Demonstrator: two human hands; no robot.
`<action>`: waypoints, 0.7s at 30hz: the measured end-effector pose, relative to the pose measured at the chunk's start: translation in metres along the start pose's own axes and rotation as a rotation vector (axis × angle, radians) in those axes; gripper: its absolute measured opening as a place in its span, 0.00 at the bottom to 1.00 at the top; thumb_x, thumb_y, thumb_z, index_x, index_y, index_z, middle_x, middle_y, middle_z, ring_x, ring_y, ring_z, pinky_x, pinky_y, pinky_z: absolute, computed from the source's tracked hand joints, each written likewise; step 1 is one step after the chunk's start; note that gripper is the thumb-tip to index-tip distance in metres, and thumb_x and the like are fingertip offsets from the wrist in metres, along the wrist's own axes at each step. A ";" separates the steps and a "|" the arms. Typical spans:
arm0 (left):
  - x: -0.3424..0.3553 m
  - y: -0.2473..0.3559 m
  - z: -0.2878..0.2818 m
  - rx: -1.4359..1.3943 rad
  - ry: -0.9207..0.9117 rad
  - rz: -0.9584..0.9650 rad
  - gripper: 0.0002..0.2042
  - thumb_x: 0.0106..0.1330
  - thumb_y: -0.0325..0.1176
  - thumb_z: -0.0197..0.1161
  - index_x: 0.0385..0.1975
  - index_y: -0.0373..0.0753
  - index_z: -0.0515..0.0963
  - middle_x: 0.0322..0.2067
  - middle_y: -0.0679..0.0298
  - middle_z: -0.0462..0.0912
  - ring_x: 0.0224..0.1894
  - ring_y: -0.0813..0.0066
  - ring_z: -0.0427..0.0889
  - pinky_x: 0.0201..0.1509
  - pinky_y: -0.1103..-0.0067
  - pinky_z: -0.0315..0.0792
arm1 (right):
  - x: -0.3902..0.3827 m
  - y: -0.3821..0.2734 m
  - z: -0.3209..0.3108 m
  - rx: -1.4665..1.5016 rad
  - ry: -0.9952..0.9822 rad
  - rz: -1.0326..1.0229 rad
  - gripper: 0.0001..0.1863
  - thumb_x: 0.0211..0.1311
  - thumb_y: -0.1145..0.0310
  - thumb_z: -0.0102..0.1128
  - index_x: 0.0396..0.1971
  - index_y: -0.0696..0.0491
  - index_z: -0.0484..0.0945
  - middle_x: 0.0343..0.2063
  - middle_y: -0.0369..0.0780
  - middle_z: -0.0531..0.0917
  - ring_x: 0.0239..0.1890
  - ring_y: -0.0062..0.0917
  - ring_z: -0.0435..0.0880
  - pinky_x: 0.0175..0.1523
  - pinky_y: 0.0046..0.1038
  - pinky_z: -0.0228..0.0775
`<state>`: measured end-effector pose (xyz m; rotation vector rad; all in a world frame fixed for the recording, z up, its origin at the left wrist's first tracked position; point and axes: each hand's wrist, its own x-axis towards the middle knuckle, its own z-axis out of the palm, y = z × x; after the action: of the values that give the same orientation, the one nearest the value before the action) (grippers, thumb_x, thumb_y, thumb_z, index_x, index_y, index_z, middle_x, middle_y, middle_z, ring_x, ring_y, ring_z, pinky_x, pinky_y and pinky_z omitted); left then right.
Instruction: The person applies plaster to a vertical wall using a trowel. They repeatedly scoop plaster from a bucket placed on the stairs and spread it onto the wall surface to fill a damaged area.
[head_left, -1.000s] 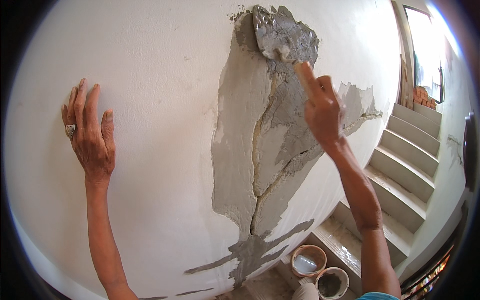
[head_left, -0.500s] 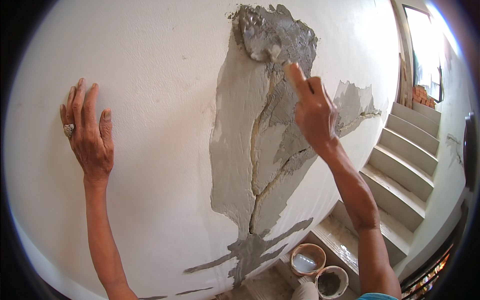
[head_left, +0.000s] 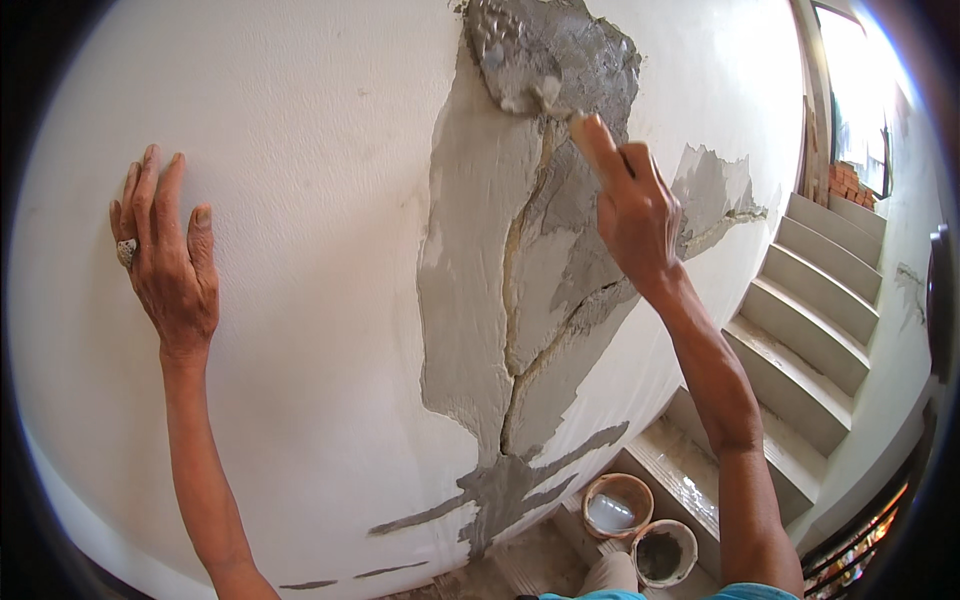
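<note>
My right hand [head_left: 637,215] is closed around the handle of a trowel [head_left: 512,75], its index finger stretched along the handle. The trowel's blade, smeared with wet grey mortar, lies against the upper end of the grey patch [head_left: 465,260] on the white wall [head_left: 310,230]. Fresh, dark mortar [head_left: 600,65] covers the wall around the blade. Below it, a branching crack [head_left: 512,330] runs down through the patch and another arm goes off to the right. My left hand [head_left: 172,250], with a ring on one finger, rests flat on the bare wall, fingers spread.
Concrete stairs [head_left: 800,345] climb on the right toward a bright window [head_left: 850,90] with stacked bricks [head_left: 850,185]. Two tubs stand on a step at the bottom: one with pale liquid [head_left: 610,512], one with grey mortar [head_left: 660,556]. A dark railing [head_left: 850,560] borders the lower right.
The view has shifted slightly, so the mortared top sits higher in the picture. The trowel stays on the upper patch in my right hand, and my left hand keeps to the wall.
</note>
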<state>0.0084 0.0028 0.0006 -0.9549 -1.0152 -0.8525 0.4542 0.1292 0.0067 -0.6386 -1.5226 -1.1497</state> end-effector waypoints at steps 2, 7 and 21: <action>-0.002 -0.006 -0.004 0.014 -0.004 0.016 0.24 0.81 0.48 0.43 0.69 0.45 0.71 0.72 0.60 0.68 0.78 0.62 0.58 0.84 0.59 0.46 | -0.023 -0.010 0.002 0.029 -0.041 -0.030 0.37 0.55 0.86 0.60 0.66 0.42 0.77 0.33 0.32 0.74 0.31 0.20 0.79 0.24 0.23 0.78; -0.002 -0.004 0.000 0.002 0.012 0.025 0.24 0.82 0.48 0.42 0.69 0.45 0.70 0.72 0.61 0.67 0.78 0.63 0.58 0.84 0.59 0.47 | -0.082 -0.020 -0.042 0.114 -0.093 -0.067 0.37 0.52 0.86 0.62 0.64 0.42 0.80 0.32 0.33 0.74 0.33 0.23 0.80 0.25 0.27 0.78; -0.001 -0.006 0.009 0.016 0.035 0.087 0.23 0.82 0.47 0.42 0.69 0.46 0.71 0.71 0.61 0.69 0.76 0.62 0.61 0.82 0.60 0.50 | -0.163 -0.030 -0.064 0.143 -0.310 -0.031 0.37 0.49 0.83 0.64 0.63 0.44 0.81 0.32 0.35 0.73 0.30 0.25 0.76 0.32 0.28 0.76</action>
<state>0.0002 0.0091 0.0027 -0.9608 -0.9418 -0.7854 0.5015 0.0883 -0.1595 -0.7220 -1.8650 -0.9858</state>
